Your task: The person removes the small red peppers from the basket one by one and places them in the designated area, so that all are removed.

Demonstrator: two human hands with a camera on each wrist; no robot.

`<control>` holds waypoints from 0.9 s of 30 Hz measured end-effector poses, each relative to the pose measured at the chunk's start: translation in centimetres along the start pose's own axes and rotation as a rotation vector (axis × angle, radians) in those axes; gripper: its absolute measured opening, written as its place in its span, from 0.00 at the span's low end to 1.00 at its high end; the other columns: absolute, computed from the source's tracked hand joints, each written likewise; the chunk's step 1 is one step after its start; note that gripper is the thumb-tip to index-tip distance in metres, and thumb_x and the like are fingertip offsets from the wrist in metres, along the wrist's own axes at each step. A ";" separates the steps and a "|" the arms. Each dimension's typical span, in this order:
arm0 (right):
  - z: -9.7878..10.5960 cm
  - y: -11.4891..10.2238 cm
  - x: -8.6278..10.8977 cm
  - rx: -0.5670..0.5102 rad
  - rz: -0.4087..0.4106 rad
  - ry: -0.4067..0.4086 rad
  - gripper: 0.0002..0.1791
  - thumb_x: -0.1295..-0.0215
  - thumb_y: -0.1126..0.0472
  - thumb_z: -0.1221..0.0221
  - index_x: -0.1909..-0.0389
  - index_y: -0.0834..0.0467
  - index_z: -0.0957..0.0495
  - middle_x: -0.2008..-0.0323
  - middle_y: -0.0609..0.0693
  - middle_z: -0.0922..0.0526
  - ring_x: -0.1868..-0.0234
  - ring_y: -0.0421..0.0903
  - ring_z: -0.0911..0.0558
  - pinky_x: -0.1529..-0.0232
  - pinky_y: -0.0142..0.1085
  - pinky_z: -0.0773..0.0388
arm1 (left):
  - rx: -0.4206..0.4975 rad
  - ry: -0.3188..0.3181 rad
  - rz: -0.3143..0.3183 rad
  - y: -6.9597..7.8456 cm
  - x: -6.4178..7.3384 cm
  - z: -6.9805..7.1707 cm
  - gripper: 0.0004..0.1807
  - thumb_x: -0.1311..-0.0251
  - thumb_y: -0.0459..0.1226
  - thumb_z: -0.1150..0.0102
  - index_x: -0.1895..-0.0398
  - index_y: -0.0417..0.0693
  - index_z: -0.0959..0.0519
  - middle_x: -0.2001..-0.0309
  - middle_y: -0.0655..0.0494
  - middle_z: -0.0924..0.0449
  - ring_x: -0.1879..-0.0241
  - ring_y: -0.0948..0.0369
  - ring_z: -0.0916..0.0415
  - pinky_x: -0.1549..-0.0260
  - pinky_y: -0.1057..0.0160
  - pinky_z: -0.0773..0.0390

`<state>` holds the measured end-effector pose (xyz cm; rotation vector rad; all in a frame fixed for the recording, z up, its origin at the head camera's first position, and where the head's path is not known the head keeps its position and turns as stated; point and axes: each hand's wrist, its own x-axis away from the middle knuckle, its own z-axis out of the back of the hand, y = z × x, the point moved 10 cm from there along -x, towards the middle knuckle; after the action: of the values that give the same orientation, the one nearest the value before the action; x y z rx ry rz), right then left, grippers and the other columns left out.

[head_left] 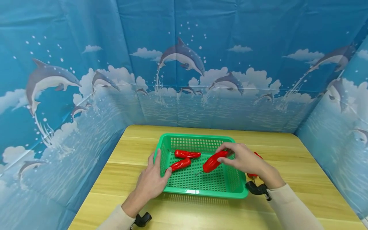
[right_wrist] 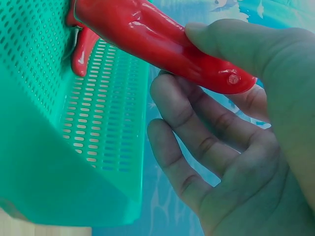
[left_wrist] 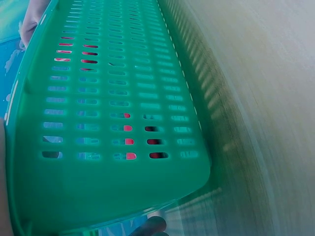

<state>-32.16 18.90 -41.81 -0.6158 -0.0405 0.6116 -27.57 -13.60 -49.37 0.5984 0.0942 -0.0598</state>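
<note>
Over the right half of a green basket (head_left: 201, 192), my right hand (head_left: 245, 158) pinches a shiny red chili pepper (head_left: 212, 162), its thin stem pointing down and left. The right wrist view shows my thumb pressing one side of this pepper (right_wrist: 147, 37), with fingertips behind it. My left hand (head_left: 150, 181) grips the basket's left rim, thumb at the near left corner and fingers along the outside. Inside the basket, two more red peppers, one farther back (head_left: 187, 154) and one nearer (head_left: 181, 164), lie at the left, close together.
Right of the basket, red pepper parts (head_left: 252, 175) show on the wooden table (head_left: 115, 179), partly hidden by my right hand and wrist; I cannot tell how many peppers. A blue dolphin-print curtain (head_left: 178, 108) encloses the table's back and sides.
</note>
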 end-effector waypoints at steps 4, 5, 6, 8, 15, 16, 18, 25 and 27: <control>0.5 -0.1 0.1 -0.014 0.005 0.010 0.13 0.19 0.52 0.25 0.41 0.51 0.11 0.47 0.45 0.06 0.54 0.38 0.12 0.50 0.36 0.10 | 0.000 0.003 -0.004 0.1 0.0 0.0 0.54 0.16 0.56 0.38 0.00 0.51 0.56 0.04 0.40 0.49 0.85 0.55 0.33 0.82 0.56 0.30; 0.6 -0.1 0.2 -0.015 0.008 0.012 0.13 0.19 0.52 0.25 0.41 0.51 0.11 0.47 0.45 0.06 0.54 0.37 0.12 0.50 0.36 0.10 | 0.001 0.004 -0.004 0.1 0.0 0.0 0.54 0.16 0.56 0.38 0.00 0.51 0.55 0.04 0.40 0.49 0.86 0.55 0.33 0.82 0.56 0.30; 0.7 -0.1 0.2 -0.016 0.009 0.015 0.14 0.19 0.52 0.25 0.41 0.51 0.11 0.47 0.45 0.06 0.54 0.37 0.12 0.50 0.36 0.09 | 0.000 0.005 -0.004 0.1 0.0 0.0 0.54 0.16 0.56 0.38 0.00 0.51 0.55 0.04 0.40 0.49 0.86 0.55 0.33 0.82 0.56 0.30; 0.8 0.0 0.2 -0.014 0.011 0.022 0.13 0.19 0.52 0.25 0.41 0.51 0.11 0.47 0.45 0.06 0.54 0.37 0.11 0.50 0.37 0.09 | 0.002 0.006 -0.005 0.1 0.1 0.1 0.54 0.16 0.56 0.38 0.00 0.50 0.55 0.04 0.40 0.49 0.86 0.55 0.33 0.83 0.57 0.30; 1.1 0.7 0.3 0.004 0.003 0.024 0.12 0.19 0.51 0.25 0.41 0.48 0.10 0.48 0.41 0.06 0.53 0.35 0.11 0.46 0.41 0.08 | -0.002 -0.003 -0.003 0.0 0.2 -0.1 0.54 0.17 0.56 0.38 0.00 0.51 0.55 0.04 0.40 0.49 0.85 0.55 0.32 0.82 0.57 0.29; 1.2 0.8 0.3 0.005 0.003 0.026 0.12 0.19 0.51 0.25 0.41 0.47 0.10 0.48 0.40 0.06 0.53 0.35 0.11 0.47 0.41 0.08 | -0.002 -0.006 -0.002 0.0 0.2 -0.1 0.54 0.17 0.55 0.38 0.00 0.51 0.55 0.04 0.40 0.49 0.85 0.55 0.31 0.81 0.57 0.29; 1.3 0.8 0.3 0.002 0.004 0.030 0.12 0.19 0.50 0.26 0.41 0.47 0.10 0.49 0.40 0.06 0.54 0.35 0.11 0.47 0.40 0.09 | -0.002 -0.010 -0.001 0.0 0.2 -0.2 0.54 0.17 0.56 0.38 0.00 0.51 0.55 0.04 0.40 0.49 0.85 0.55 0.31 0.81 0.57 0.29; 2.3 0.8 0.4 0.002 -0.001 0.055 0.12 0.20 0.52 0.25 0.42 0.48 0.10 0.51 0.40 0.06 0.54 0.36 0.10 0.47 0.39 0.09 | 0.002 -0.008 -0.005 0.2 0.1 -0.1 0.54 0.16 0.55 0.38 0.00 0.50 0.55 0.05 0.39 0.49 0.85 0.55 0.31 0.81 0.57 0.29; 2.5 0.8 0.4 0.004 0.000 0.063 0.12 0.20 0.54 0.24 0.42 0.48 0.10 0.51 0.40 0.06 0.54 0.36 0.10 0.46 0.39 0.08 | 0.002 -0.007 -0.005 0.2 0.1 -0.1 0.54 0.16 0.55 0.38 0.00 0.51 0.55 0.05 0.39 0.49 0.85 0.56 0.31 0.81 0.57 0.29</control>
<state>-32.74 20.97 -40.21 -0.6308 0.0199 0.5913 -27.44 -13.37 -49.33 0.6004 0.0889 -0.0666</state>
